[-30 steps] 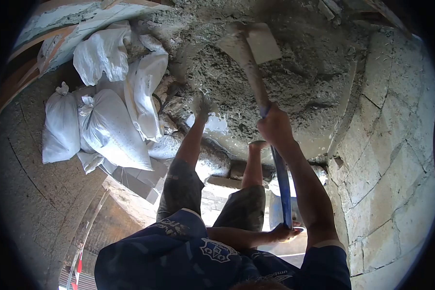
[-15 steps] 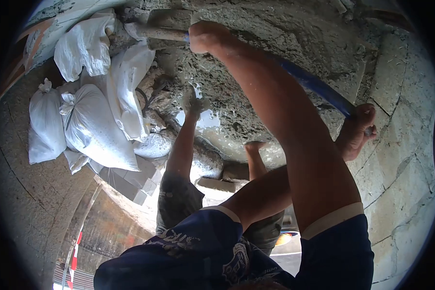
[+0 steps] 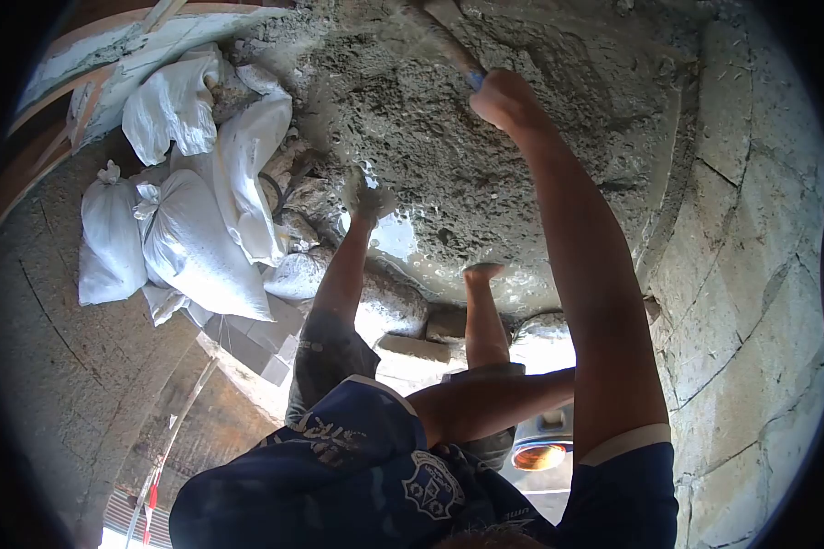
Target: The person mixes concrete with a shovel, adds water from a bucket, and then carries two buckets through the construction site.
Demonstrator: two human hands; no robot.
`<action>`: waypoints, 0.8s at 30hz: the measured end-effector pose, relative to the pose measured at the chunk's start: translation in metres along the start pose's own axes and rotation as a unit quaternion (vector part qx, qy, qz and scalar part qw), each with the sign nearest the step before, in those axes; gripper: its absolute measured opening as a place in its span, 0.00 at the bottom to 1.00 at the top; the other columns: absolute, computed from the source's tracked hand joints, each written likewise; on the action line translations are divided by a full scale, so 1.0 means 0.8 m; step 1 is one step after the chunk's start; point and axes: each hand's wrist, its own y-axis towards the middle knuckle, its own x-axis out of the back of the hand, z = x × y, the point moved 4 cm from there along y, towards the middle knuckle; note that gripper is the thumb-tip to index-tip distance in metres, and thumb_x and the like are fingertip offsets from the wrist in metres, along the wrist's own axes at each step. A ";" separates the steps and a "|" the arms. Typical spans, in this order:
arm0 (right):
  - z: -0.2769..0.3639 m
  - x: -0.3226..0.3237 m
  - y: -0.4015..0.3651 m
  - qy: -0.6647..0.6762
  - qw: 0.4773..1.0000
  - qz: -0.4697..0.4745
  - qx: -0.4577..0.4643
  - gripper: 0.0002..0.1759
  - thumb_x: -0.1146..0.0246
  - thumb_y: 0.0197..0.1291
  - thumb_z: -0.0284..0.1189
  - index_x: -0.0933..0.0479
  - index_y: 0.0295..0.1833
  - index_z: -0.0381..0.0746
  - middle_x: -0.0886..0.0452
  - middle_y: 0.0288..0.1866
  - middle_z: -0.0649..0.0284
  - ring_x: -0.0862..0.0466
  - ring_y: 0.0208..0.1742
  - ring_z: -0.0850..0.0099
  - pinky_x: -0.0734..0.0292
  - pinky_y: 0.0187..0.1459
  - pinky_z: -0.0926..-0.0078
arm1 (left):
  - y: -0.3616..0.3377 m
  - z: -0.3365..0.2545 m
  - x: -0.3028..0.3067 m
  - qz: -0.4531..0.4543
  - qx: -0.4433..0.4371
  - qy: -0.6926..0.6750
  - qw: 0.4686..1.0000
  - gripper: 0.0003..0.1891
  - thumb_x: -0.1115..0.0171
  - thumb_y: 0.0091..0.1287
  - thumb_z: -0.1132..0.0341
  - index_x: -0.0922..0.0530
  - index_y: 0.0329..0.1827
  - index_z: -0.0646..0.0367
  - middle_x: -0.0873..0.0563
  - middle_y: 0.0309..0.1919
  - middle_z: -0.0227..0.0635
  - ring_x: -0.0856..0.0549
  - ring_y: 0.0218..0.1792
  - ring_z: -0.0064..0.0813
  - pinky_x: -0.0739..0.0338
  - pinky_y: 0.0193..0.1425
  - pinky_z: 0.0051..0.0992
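Note:
My right hand (image 3: 508, 101) is closed around the shaft of a long-handled shovel (image 3: 450, 44), on its blue part. The shovel's far end is blurred near the top edge, over wet grey concrete (image 3: 485, 174). Passing under my right arm, my left arm reaches to the right. Only a bit of my left hand (image 3: 651, 309) shows past the right forearm, at the handle's rear end; its fingers are mostly hidden. Half a second ago it was plainly gripping that end. Both my bare feet, the left one (image 3: 366, 197) smeared with concrete, stand at the near side of the wet concrete.
Several tied white sacks (image 3: 206, 247) lie in a heap at the left. A cracked grey wall (image 3: 742, 274) curves up along the right side. Wooden framing (image 3: 87, 101) stands at the upper left. Bags and blocks (image 3: 412, 348) line the edge behind my feet.
My right hand has moved to the right and slightly down with the shovel, whose far end swung right. My left hand has slipped mostly out of sight behind my right arm.

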 end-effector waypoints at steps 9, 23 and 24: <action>-0.174 -0.031 -0.147 0.076 0.983 -0.150 -0.073 0.16 0.36 0.53 0.29 0.19 0.46 0.29 0.13 0.41 0.38 0.13 0.49 0.42 0.16 0.51 0.49 | -0.495 0.102 -0.147 0.177 0.275 0.048 0.944 0.38 0.44 0.76 0.44 0.45 0.83 0.49 0.26 0.33 0.28 0.30 0.31 0.20 0.35 0.36 0.24; 0.082 -0.020 -0.201 -0.001 0.997 0.056 0.062 0.20 0.37 0.55 0.24 0.22 0.55 0.35 0.13 0.42 0.44 0.10 0.44 0.50 0.14 0.46 0.52 | -0.468 -0.042 -0.124 0.499 0.306 0.173 0.792 0.40 0.34 0.74 0.57 0.45 0.82 0.59 0.17 0.52 0.43 0.17 0.53 0.30 0.25 0.61 0.32; 0.115 -0.017 -0.182 -0.027 0.993 0.091 0.076 0.19 0.37 0.56 0.25 0.21 0.56 0.38 0.12 0.44 0.47 0.10 0.46 0.52 0.13 0.46 0.53 | -0.424 -0.059 -0.103 0.507 0.286 0.169 0.795 0.40 0.33 0.74 0.58 0.45 0.82 0.60 0.16 0.53 0.44 0.16 0.54 0.31 0.25 0.62 0.33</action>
